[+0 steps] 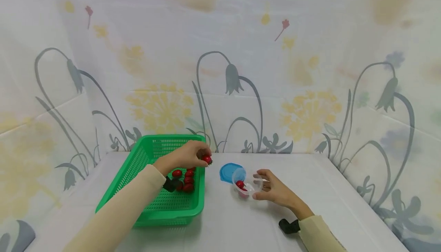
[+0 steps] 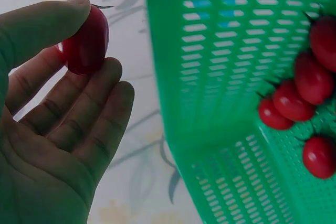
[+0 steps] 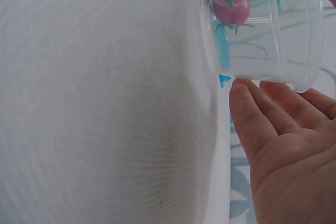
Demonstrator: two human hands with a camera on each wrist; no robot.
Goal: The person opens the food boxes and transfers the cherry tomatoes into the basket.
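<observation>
Between thumb and fingers, my left hand [image 1: 187,155] pinches a red cherry tomato [image 2: 86,43] with a green stem. It holds the tomato above the right rim of a green plastic basket [image 1: 182,217]. Several more cherry tomatoes [image 2: 294,100] lie inside that basket, towards its right side. My right hand [image 1: 275,191] grips a clear round plastic container [image 3: 262,51] on the table, thumb on one side and fingers on the other. A few tomatoes [image 3: 232,9] sit in the container; its wall partly blurs them.
A blue lid [image 1: 227,171] lies on the white table [image 1: 227,229] behind and left of the container. Flower-printed cloth [image 1: 220,72] hangs at the back and both sides. A black strap mount [image 1: 288,226] sits by the right wrist.
</observation>
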